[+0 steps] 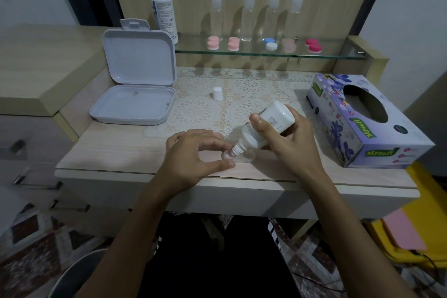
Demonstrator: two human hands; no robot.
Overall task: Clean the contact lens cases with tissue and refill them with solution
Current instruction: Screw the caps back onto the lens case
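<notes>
Two hands work near the front edge of the table. The right hand grips a small white solution bottle, fingers curled round it, tipped nozzle-down over a clear lens case lying on the table. The left hand steadies that case, its fingers and thumb pinching the left well (the nozzle sits right above it). The bottle's white cap stands further back on a lace mat. An open grey box lies to the left, a tissue box to the right. On the glass shelf behind stand a taller bottle, four clear bottles and coloured lens cases.
</notes>
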